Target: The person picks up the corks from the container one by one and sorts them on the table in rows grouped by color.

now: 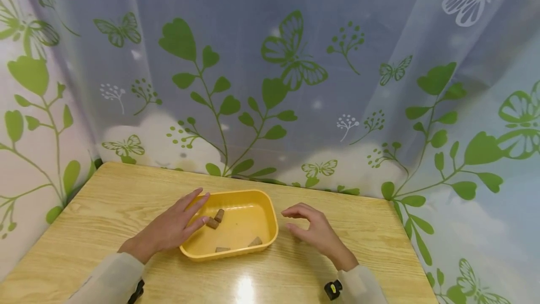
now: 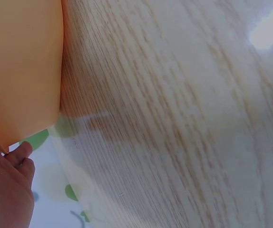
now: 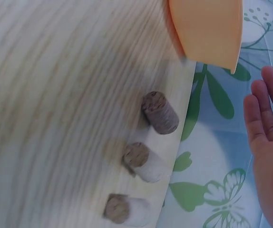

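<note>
A shallow yellow plastic tray stands on the table, its outer wall also in the left wrist view. Inside lie two brown corks near the left end and two more corks along the front wall. My left hand is over the tray's left rim, fingers spread; its thumb tip overlaps one cork in the head view. To the right of the tray, my right hand holds nothing, its fingers loosely bent. Three corks lie on the table in the right wrist view, hidden in the head view.
The wooden table ends at the back against a curtain printed with butterflies and leaves, which also hangs at both sides. A strap with a small black device sits on the right wrist.
</note>
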